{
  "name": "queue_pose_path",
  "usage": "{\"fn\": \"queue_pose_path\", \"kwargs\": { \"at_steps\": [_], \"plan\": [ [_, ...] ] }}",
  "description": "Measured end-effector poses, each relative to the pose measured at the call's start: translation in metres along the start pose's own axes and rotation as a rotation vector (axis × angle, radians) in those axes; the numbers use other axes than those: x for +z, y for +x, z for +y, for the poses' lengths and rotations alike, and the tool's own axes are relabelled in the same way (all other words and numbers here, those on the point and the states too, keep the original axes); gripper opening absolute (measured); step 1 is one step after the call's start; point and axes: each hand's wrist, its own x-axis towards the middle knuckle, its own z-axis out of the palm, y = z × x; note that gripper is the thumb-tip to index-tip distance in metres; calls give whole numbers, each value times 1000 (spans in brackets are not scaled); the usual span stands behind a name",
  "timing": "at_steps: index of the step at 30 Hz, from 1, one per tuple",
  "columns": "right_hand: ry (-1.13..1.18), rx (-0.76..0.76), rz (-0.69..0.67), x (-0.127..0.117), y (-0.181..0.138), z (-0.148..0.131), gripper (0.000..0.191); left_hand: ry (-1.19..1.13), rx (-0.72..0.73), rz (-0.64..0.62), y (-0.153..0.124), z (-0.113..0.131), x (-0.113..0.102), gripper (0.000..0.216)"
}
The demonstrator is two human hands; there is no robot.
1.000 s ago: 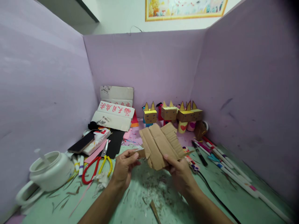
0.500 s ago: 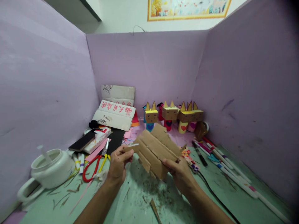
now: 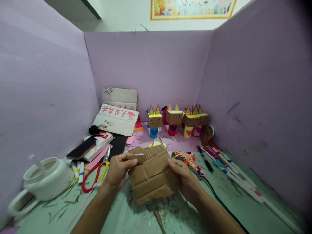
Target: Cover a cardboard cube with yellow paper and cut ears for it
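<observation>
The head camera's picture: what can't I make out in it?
In the head view:
Large cardboard sheet: far side faces away.
Right hand: some fingers hidden behind the sheet.
White patch on the small cardboard piece: too small to identify.
Wall picture: top cut off by the upper edge.
Black cable: far end cut off by the bottom edge.

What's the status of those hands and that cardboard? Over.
Left hand pinching small cardboard piece. Right hand gripping brown cardboard sheet by right edge. Sheet held over littered green tabletop. Scissors near left hand, patterned corded tool beyond right.
</observation>
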Motion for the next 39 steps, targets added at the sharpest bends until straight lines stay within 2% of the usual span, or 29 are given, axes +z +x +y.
{"fn": "queue_pose_path", "kwargs": {
  "at_steps": [4, 7, 10, 15, 18, 21, 23, 27, 31, 34, 39],
  "plan": [
    [99, -6, -57, 1, -2, 0, 44, -90, 36, 94, 0, -7, 5, 23],
    [194, 20, -45, -2, -2, 3, 43, -153, 42, 130, -2, -15, 9, 25],
    [303, -16, -16, -2, -2, 9, 43, -199, 41, 144, -4, -22, 13, 25],
    [248, -153, 68, 10, -3, 24, 63, -177, 3, 94, -7, -24, 17, 26],
    [182, -115, 170, 9, 0, 19, 64, -128, 40, 105, -3, -12, 7, 23],
    [136, -146, 235, 0, 5, 7, 69, -108, 126, 153, 3, 6, -13, 20],
    [104, -149, 264, -6, 8, 2, 67, -62, 149, 138, 5, 16, -23, 18],
    [80, -104, 236, -9, 6, 2, 61, 131, 200, 21, 0, 20, -25, 12],
    [52, -71, 155, -7, 3, 4, 53, 555, 383, -193, -8, 17, -15, 16],
    [21, -48, 116, -5, 1, 4, 46, 747, 474, -311, -11, 17, -9, 13],
    [3, -27, 37, -2, -2, 3, 37, 907, 374, -498, -14, 16, -8, 14]
  ]
}}
